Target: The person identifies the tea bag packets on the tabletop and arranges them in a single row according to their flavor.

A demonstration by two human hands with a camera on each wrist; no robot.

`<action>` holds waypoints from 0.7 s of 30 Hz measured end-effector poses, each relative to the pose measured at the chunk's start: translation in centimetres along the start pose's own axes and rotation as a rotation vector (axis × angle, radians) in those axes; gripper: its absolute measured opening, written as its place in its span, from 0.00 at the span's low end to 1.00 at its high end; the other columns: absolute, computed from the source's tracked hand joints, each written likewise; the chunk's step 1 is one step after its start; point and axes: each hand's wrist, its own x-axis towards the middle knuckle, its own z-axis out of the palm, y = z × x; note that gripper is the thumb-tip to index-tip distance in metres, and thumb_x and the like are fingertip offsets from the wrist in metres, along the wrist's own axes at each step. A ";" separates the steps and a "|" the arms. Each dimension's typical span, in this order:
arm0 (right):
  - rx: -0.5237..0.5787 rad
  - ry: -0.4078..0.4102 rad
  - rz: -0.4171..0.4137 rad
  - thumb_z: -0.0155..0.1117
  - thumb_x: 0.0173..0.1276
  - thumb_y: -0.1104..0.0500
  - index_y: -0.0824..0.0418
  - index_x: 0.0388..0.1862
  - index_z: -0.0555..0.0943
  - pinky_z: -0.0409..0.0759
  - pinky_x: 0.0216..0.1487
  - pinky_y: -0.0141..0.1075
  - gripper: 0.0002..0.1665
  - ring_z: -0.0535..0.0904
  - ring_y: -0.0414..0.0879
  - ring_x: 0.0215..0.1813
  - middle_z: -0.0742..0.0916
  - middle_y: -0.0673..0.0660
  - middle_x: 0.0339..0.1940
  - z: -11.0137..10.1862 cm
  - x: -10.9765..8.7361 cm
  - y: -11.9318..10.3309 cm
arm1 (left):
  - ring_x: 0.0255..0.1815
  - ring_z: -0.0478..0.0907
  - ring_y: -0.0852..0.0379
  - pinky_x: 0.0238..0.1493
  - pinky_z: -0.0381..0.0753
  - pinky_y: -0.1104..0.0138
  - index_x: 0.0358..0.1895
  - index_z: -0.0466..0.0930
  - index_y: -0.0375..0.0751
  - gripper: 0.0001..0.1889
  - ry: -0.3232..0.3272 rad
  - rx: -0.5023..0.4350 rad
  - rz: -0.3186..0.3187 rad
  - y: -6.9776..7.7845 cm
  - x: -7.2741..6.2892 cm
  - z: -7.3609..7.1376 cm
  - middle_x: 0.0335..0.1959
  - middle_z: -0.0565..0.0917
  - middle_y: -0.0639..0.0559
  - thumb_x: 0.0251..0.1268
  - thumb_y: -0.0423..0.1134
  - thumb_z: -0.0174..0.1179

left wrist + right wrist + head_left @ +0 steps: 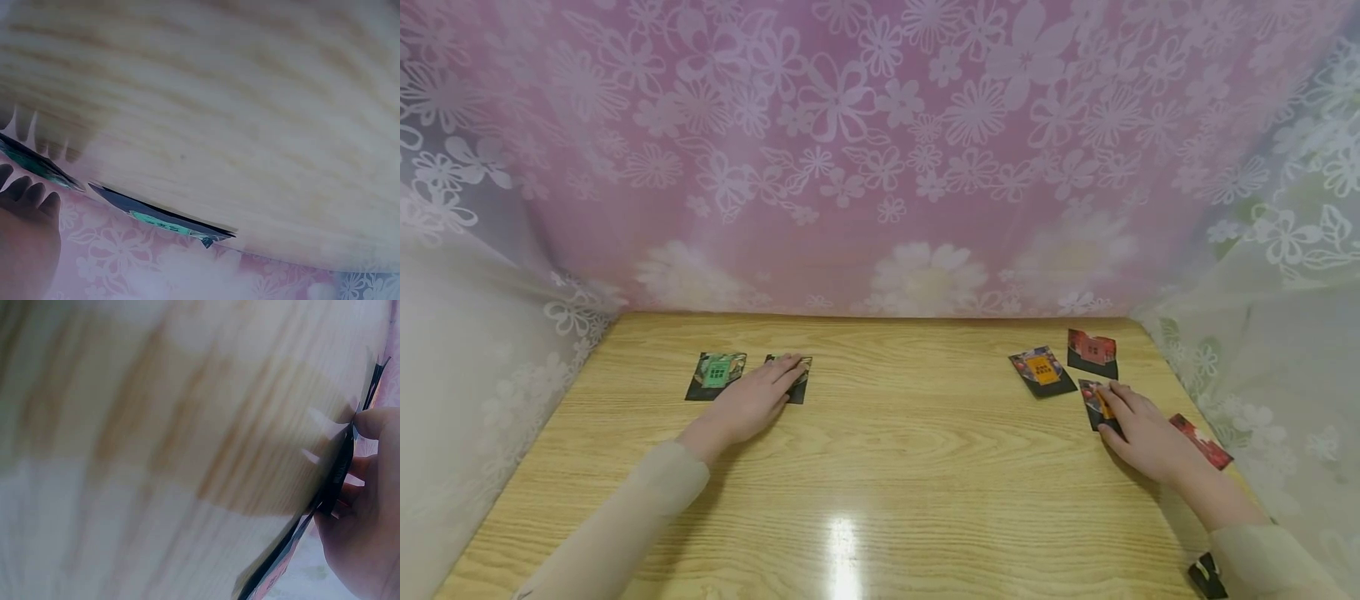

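Observation:
Two packets with black bottoms and green artwork lie at the back left of the table. My left hand [751,407] rests its extended fingers on the right one, a dark packet [798,392] mostly covered by them. Beside it lies the other green packet [717,375]. At the right, my right hand [1150,437] holds an orange-labelled packet [1092,408] between thumb and fingers, partly covering it. The right wrist view shows the thumb [374,422] against the packet's edge. Another orange-labelled packet [1042,371] lies just to the left, tilted.
A red packet [1092,352] with an uneven top lies behind the right hand. Another red packet [1204,442] sits near the table's right edge. A small black piece [1207,575] is by the right forearm. Floral curtains [925,208] hang behind and beside the wooden table [887,450].

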 end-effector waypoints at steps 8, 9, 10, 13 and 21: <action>0.003 0.000 -0.005 0.62 0.81 0.54 0.77 0.80 0.63 0.66 0.72 0.77 0.40 0.62 0.83 0.75 0.64 0.83 0.78 0.1 0.0 0.1 | 0.84 0.63 0.38 0.82 0.69 0.44 0.83 0.62 0.36 0.31 -0.025 0.004 -0.038 -0.1 -0.5 0.0 0.84 0.63 0.38 0.85 0.42 0.55; 0.003 0.001 -0.006 0.62 0.81 0.54 0.77 0.80 0.63 0.66 0.72 0.77 0.40 0.62 0.83 0.75 0.64 0.83 0.78 0.1 0.0 0.1 | 0.84 0.64 0.38 0.82 0.69 0.44 0.83 0.62 0.36 0.31 -0.025 0.006 -0.041 -0.1 -0.5 0.0 0.84 0.64 0.38 0.85 0.42 0.55; 0.003 0.000 -0.008 0.62 0.81 0.54 0.77 0.80 0.63 0.66 0.72 0.77 0.40 0.62 0.83 0.75 0.64 0.83 0.78 0.1 0.0 0.1 | 0.84 0.64 0.38 0.82 0.69 0.44 0.83 0.62 0.36 0.31 -0.024 0.009 -0.042 -0.1 -0.5 -0.1 0.84 0.64 0.38 0.85 0.42 0.55; 0.005 0.001 -0.012 0.62 0.81 0.54 0.77 0.80 0.63 0.66 0.72 0.77 0.40 0.62 0.83 0.75 0.64 0.83 0.79 0.1 0.0 0.1 | 0.84 0.63 0.38 0.82 0.69 0.44 0.83 0.62 0.36 0.31 -0.020 0.012 -0.038 -0.2 -0.5 0.0 0.84 0.63 0.37 0.84 0.42 0.55; 0.003 0.002 -0.009 0.62 0.81 0.55 0.77 0.80 0.63 0.66 0.72 0.77 0.40 0.62 0.83 0.75 0.64 0.83 0.78 -0.1 0.0 0.0 | 0.86 0.59 0.39 0.84 0.65 0.44 0.83 0.62 0.35 0.30 -0.032 -0.007 -0.026 -0.2 -0.5 -0.1 0.85 0.62 0.37 0.85 0.40 0.54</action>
